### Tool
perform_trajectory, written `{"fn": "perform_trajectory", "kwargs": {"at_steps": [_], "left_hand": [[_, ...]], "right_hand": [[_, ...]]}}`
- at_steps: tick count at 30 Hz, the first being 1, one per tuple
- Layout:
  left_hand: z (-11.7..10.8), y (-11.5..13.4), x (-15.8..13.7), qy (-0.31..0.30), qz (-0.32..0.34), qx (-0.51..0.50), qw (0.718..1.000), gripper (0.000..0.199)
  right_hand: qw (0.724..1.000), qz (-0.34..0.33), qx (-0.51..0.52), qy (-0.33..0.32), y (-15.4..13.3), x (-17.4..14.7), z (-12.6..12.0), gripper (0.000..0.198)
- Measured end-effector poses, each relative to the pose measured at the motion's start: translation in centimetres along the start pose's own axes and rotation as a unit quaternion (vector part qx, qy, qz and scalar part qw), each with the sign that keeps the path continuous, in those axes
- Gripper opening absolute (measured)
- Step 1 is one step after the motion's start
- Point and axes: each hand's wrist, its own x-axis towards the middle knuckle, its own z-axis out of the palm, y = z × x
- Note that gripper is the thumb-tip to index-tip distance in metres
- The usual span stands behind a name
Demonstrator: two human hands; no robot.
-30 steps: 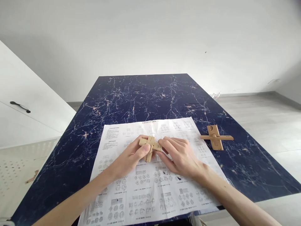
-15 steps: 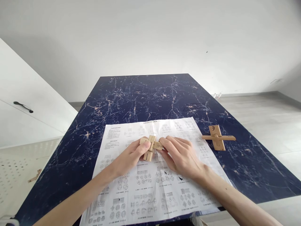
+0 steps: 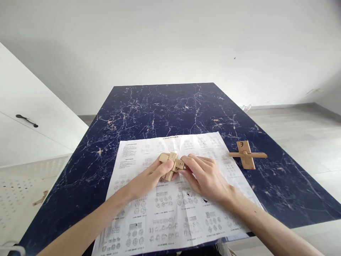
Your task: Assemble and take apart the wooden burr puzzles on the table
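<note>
Head view: I have the left hand (image 3: 154,174) closed on the wooden assembly (image 3: 174,159) from eight o'clock, the right hand (image 3: 204,173) pinching its three-o'clock block (image 3: 180,164). The assembly is over the printed sheet (image 3: 172,199); farther toward three o'clock, a wooden cross (image 3: 245,154) lies on the counter (image 3: 162,110).

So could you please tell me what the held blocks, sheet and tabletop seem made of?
Held blocks: likely wood, smooth, from their pale tan color. Sheet: paper, matte, with fold creases. Tabletop: stone or patterned laminate, smooth; white veining on dark blue leaves that open.
</note>
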Motion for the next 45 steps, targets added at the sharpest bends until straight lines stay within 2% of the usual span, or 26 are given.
{"fn": "perform_trajectory", "kwargs": {"at_steps": [2,8,13,15,18,20,27,38,42,45], "left_hand": [[0.1,0.1,0.1,-0.018,-0.010,-0.039,0.999,0.054],[0.4,0.3,0.4,-0.042,0.029,-0.140,0.989,0.056],[0.6,0.4,0.4,-0.039,0.037,-0.148,0.988,0.063],[0.7,0.5,0.4,-0.013,0.026,-0.113,0.993,0.063],[0.8,0.7,0.3,0.058,-0.002,-0.055,0.997,0.056],[0.8,0.8,0.3,0.086,-0.010,-0.073,0.994,0.052],[0.7,1.0,0.4,0.082,-0.001,-0.184,0.979,0.047],[0.7,0.4,0.2,0.047,0.014,-0.211,0.976,0.044],[-0.2,0.0,0.3,0.092,0.010,-0.234,0.968,0.043],[-1.0,0.0,0.3,0.144,0.003,-0.249,0.958,0.042]], "right_hand": [[1.000,0.007,0.006,-0.005,0.0,0.0,-0.1,0.014],[0.993,0.072,0.075,-0.050,-0.1,0.0,-0.2,0.023],[0.986,0.106,0.116,-0.058,-0.3,0.2,-0.3,0.021],[0.984,0.109,0.128,-0.052,-0.3,0.1,-0.3,0.018],[0.982,0.115,0.146,-0.044,-0.1,-0.1,-0.3,0.013],[0.980,0.116,0.158,-0.033,0.2,-0.3,-0.2,0.013],[0.979,0.106,0.176,-0.007,0.6,-0.6,0.2,0.004],[0.988,0.068,0.141,0.017,0.3,-0.8,0.1,0.008],[0.986,0.085,0.141,0.037,0.6,-0.7,-0.4,0.011],[0.983,0.129,0.117,0.051,1.3,-0.6,-0.7,0.007]]}}
